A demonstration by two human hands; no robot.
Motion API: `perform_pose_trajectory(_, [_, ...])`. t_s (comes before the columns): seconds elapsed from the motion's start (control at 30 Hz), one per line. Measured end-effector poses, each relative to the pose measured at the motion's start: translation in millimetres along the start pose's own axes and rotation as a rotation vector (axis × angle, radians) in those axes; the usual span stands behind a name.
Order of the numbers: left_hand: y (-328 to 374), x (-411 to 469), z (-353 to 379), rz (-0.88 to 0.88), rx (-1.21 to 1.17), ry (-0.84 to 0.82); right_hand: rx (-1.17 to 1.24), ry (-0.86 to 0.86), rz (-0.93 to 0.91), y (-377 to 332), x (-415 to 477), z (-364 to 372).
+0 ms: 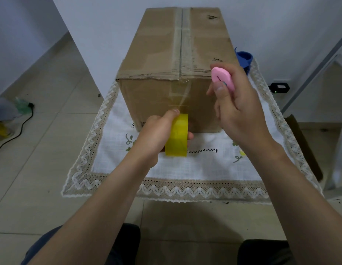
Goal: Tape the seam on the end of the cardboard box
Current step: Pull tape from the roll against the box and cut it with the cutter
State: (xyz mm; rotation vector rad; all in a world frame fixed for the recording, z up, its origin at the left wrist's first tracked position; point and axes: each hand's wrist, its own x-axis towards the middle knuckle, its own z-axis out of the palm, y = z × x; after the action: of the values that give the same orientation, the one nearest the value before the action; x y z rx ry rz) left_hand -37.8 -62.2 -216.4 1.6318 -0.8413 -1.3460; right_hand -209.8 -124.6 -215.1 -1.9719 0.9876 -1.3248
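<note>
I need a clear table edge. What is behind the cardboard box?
A blue object sticks out behind the cardboard box's right side; the box hides most of it.

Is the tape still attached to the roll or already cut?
Still attached. A clear strip runs from the box's top edge down its near face to the yellow tape roll in the left hand; the right hand holds a pink cutter.
</note>
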Motion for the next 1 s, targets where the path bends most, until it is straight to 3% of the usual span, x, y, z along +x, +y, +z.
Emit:
perform_pose_trajectory(0.17, [2, 0, 1, 0.004, -0.049, 0.004, -0.103, -0.147, 0.032, 8, -8, 3])
perform_pose_trajectory(0.43, [3, -1, 0, -0.001, 0.020, 0.077, -0.172, -0.059, 0.035, 4, -9, 0])
perform_pose_trajectory(0.67, [2, -1, 1, 0.029, 0.020, 0.143, -0.203, -0.107, -0.042, 1, -9, 0])
perform_pose_trajectory(0.87, [-4, -1, -1, 0.176, -0.144, 0.034, -0.261, -0.030, -0.133, -2, -9, 3])
perform_pose_trajectory(1.0, [-3, -4, -2, 0.233, -0.146, 0.014, -0.230, 0.046, -0.090, -3, -10, 6])
